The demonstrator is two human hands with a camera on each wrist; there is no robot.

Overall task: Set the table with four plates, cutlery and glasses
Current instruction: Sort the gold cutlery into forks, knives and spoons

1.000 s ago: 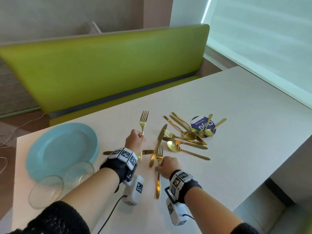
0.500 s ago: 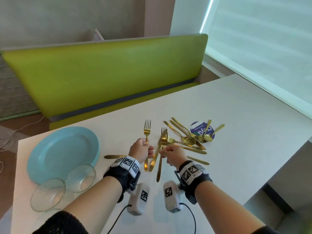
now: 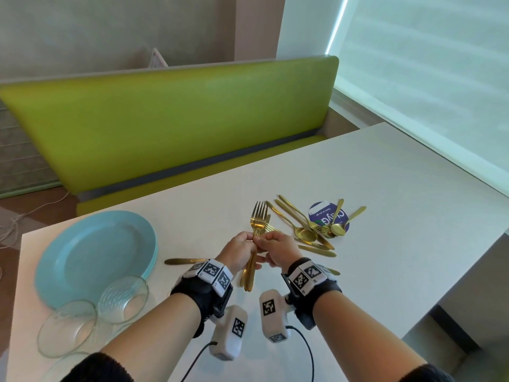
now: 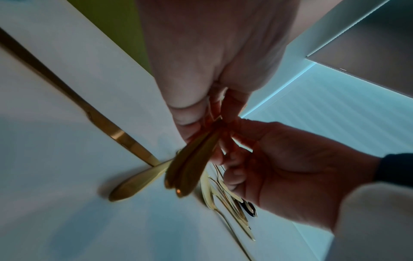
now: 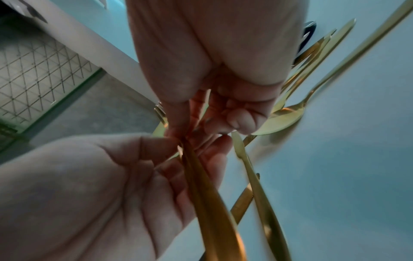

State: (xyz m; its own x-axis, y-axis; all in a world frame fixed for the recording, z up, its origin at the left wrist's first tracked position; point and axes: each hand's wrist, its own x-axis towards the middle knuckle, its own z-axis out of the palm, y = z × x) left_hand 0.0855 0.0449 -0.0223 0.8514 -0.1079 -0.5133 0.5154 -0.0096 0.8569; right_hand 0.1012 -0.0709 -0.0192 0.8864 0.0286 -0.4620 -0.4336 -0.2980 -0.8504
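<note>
Two gold forks [image 3: 258, 219] stand bundled together above the white table [image 3: 385, 216], tines up, handles [image 4: 190, 169] hanging down. My left hand [image 3: 247, 244] grips the fork necks from the left. My right hand [image 3: 267, 241] pinches the same spot [image 5: 182, 141] from the right, and the two hands touch. More gold cutlery [image 3: 308, 232], spoons, knives and forks, lies in a loose pile just right of my hands. A stack of light blue plates [image 3: 96, 252] sits at the left. Two clear glasses [image 3: 123, 298] [image 3: 67, 331] stand in front of the plates.
One gold knife [image 3: 184, 261] lies flat left of my left wrist, and another knife [image 5: 257, 180] lies under my hands. A round purple sticker [image 3: 327, 216] lies beneath the pile. A green bench [image 3: 176, 119] runs behind the table. The table edge drops off at the right.
Each hand lifted a fork off the table, and the hands came together. The two forks are now held upright as one bundle between both hands.
</note>
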